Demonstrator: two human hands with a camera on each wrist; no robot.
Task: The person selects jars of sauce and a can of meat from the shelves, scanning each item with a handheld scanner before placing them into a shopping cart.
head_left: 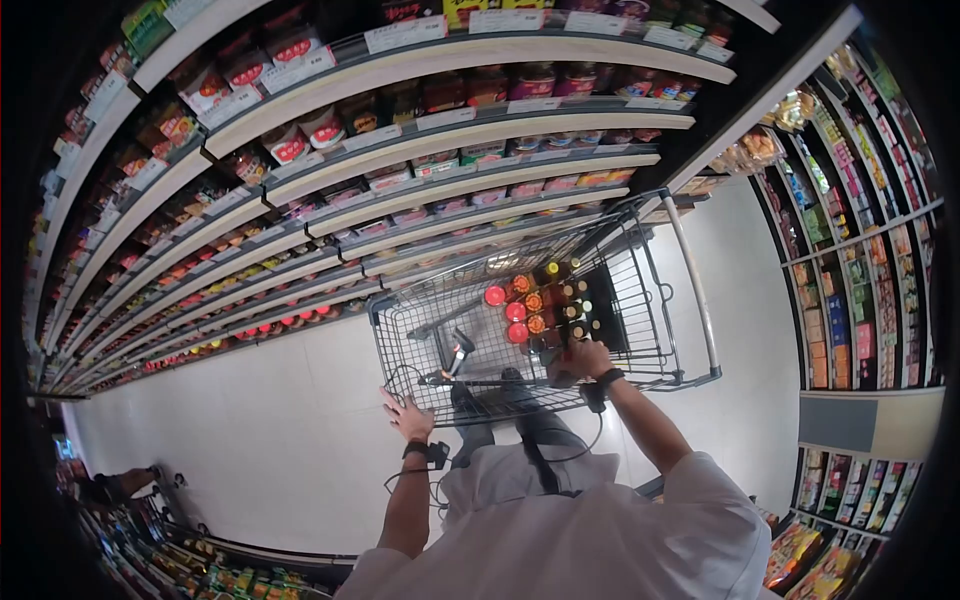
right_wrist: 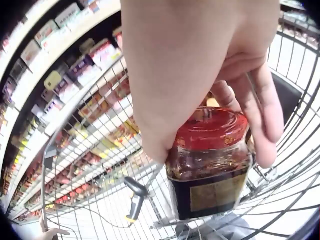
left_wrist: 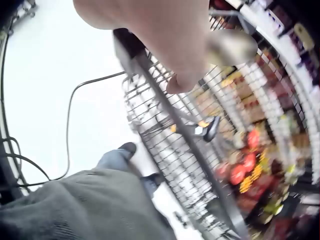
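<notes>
My right hand (head_left: 588,360) grips a glass jar (right_wrist: 210,175) with a red lid and a dark label, fingers and thumb on either side of it. The jar is upright, inside the shopping cart (head_left: 713,310) near its side wall. Grouped in the cart are bottles and jars (head_left: 535,315) with red, orange, yellow and dark caps. At the cart's corner, my left hand (head_left: 408,415) rests near the rim with its fingers spread; in the left wrist view that hand (left_wrist: 165,35) partly covers the rim. A black-and-white handheld scanner (right_wrist: 135,197) lies in the cart.
Long shelves (head_left: 440,130) packed with jars run along the far side of the cart. More stocked shelves (head_left: 850,240) stand at the right. A cable (left_wrist: 70,115) hangs by the left wrist. Pale floor (head_left: 250,430) spreads to the left of the cart.
</notes>
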